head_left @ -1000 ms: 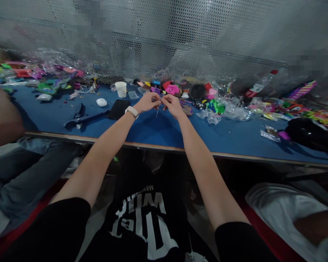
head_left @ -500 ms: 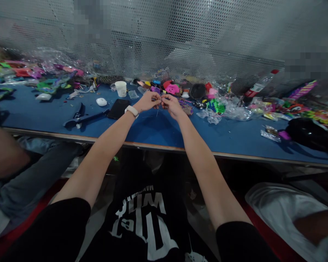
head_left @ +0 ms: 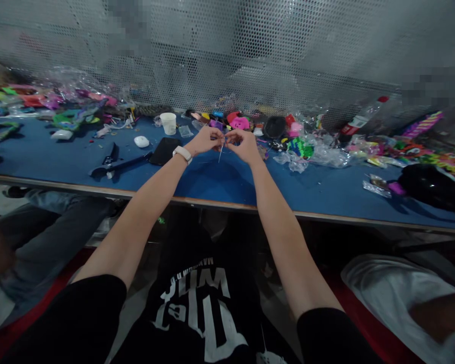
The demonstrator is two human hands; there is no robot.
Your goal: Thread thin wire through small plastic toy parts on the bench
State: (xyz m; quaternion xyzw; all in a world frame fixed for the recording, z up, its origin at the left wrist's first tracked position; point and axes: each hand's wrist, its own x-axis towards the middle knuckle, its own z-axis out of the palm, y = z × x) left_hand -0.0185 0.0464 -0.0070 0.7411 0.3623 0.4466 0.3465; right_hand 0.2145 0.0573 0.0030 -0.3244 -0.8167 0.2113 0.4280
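Your left hand (head_left: 206, 140) and right hand (head_left: 242, 144) meet fingertip to fingertip above the table (head_left: 227, 179), both pinched shut on a thin pale wire (head_left: 220, 151) — it hangs down from between the fingertips, short and slightly slanted, over bare blue surface. What else the fingers may hold is too small to tell. A white watch (head_left: 183, 154) sits on your left wrist.

Just left of that wrist lies a black phone (head_left: 164, 150), flat on the table, and beyond it a white earbud case (head_left: 141, 141). Further left a black tool (head_left: 114, 163) lies along the table, well apart from your hands. Behind the phone stands a white cup (head_left: 169, 123), upright; what is in it cannot be seen from here. Beside the cup lies a small clear bag (head_left: 185, 132), its contents unclear.

Right behind your hands runs a heap of coloured beadwork pieces — a pink piece (head_left: 239, 123) and a round black piece (head_left: 275, 127) among them — close to your knuckles but not touching. To your right crumpled clear wrap (head_left: 318, 151) lies mixed with a green piece (head_left: 301, 147), and a bottle (head_left: 364, 119) with a red cap leans against the mesh wall (head_left: 227, 55). Far right on the table sits a large black object (head_left: 428, 187). At the left edge, another person's leg in jeans (head_left: 41, 232) shows below the table.
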